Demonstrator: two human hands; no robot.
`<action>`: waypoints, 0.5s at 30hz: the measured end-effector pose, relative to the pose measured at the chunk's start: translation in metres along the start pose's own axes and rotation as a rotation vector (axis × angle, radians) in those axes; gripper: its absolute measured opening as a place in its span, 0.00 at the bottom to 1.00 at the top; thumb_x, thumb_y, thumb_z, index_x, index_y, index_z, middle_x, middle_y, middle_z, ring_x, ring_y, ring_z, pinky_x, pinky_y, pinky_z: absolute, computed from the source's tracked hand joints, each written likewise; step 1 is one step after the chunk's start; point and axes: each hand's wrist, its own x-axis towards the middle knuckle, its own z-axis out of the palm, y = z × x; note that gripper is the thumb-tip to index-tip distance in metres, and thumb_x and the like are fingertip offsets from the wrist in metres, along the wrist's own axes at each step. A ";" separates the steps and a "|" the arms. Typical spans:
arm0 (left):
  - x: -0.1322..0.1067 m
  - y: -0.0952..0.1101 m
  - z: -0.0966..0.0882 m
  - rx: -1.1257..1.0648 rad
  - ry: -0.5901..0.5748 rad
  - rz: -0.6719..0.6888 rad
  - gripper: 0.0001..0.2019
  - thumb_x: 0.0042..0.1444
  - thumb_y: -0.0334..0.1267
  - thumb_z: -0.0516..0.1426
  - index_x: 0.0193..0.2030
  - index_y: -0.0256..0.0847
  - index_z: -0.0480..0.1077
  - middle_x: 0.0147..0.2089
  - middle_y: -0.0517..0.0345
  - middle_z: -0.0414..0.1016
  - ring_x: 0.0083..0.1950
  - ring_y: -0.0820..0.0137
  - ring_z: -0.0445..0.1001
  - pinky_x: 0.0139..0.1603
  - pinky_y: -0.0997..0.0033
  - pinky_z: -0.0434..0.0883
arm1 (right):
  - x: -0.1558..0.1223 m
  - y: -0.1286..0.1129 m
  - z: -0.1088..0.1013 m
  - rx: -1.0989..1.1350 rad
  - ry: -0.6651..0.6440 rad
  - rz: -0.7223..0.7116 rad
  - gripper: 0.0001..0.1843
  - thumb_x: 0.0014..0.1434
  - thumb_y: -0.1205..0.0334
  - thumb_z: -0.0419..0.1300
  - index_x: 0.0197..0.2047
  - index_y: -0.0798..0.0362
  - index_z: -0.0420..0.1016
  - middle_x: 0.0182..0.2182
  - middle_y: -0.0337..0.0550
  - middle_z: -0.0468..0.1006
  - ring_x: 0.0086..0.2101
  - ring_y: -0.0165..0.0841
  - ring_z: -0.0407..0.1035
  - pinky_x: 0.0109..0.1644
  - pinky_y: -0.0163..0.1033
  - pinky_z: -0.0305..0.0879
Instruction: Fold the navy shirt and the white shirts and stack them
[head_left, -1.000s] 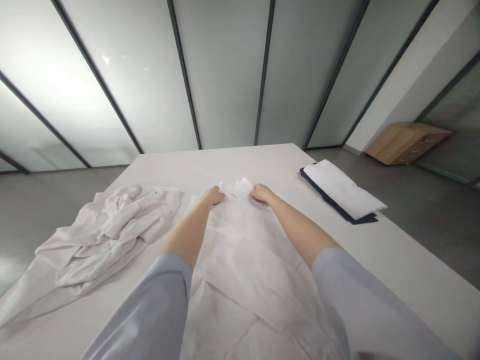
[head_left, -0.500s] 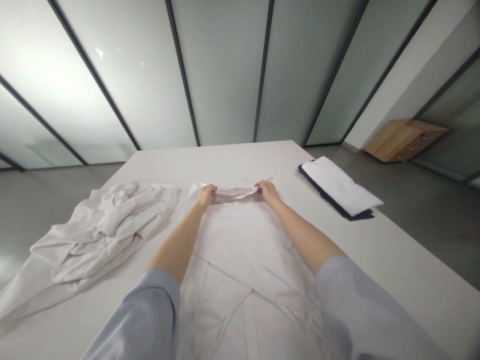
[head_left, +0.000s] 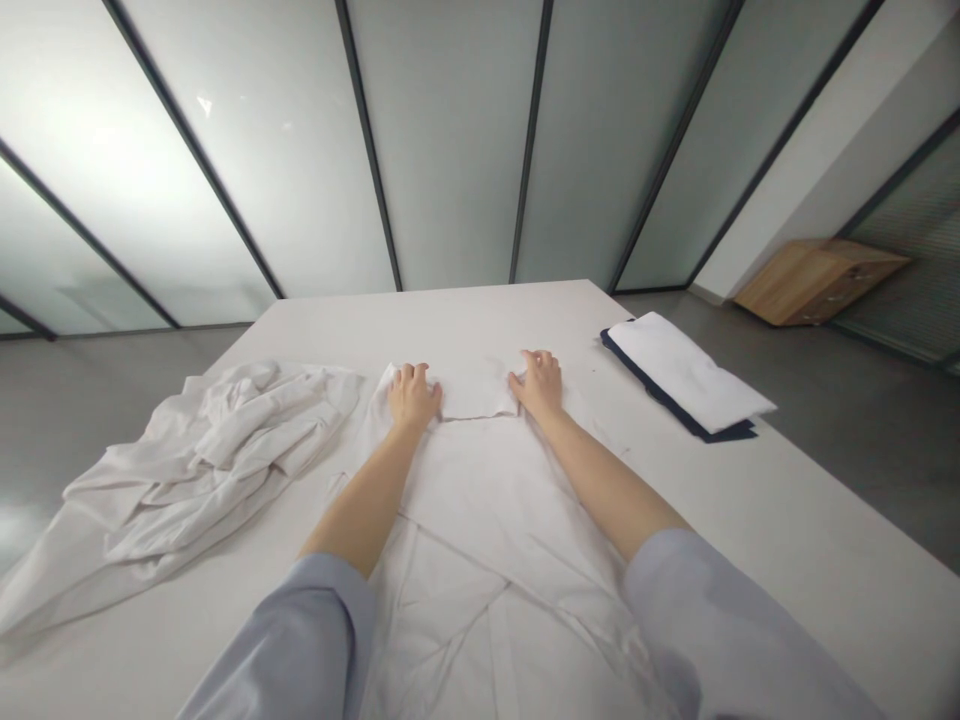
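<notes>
Pinch released, left hand (head_left: 412,397) and right hand (head_left: 538,385) spread flat on white garment (head_left: 480,500), holding nothing, folded edge (head_left: 476,414) between them

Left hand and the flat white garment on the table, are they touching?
Touching. The head view shows the left hand lying palm-down on the flat white garment, with its fingers spread on the cloth near the garment's top edge.

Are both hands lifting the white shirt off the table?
No, the left hand and right hand lie flat on the white shirt, which rests on the table.
</notes>
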 end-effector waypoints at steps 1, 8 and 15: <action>-0.002 0.001 -0.001 0.002 0.028 0.053 0.22 0.62 0.45 0.50 0.62 0.45 0.63 0.63 0.48 0.66 0.64 0.58 0.63 0.62 0.61 0.62 | -0.001 0.000 -0.001 0.009 0.023 -0.042 0.27 0.64 0.56 0.51 0.63 0.58 0.64 0.59 0.59 0.64 0.58 0.46 0.56 0.60 0.48 0.52; -0.006 0.005 0.015 0.074 -0.204 0.227 0.31 0.65 0.53 0.43 0.71 0.43 0.51 0.74 0.48 0.47 0.74 0.54 0.42 0.71 0.51 0.45 | -0.006 -0.007 0.009 -0.054 -0.286 -0.226 0.33 0.67 0.45 0.44 0.69 0.54 0.57 0.69 0.53 0.53 0.68 0.45 0.42 0.67 0.50 0.40; -0.007 0.006 0.024 0.135 -0.338 0.067 0.38 0.62 0.61 0.42 0.72 0.40 0.49 0.74 0.41 0.47 0.73 0.44 0.43 0.69 0.47 0.45 | -0.005 -0.010 0.015 -0.081 -0.491 -0.057 0.41 0.65 0.36 0.39 0.72 0.53 0.49 0.71 0.56 0.46 0.68 0.49 0.40 0.68 0.53 0.36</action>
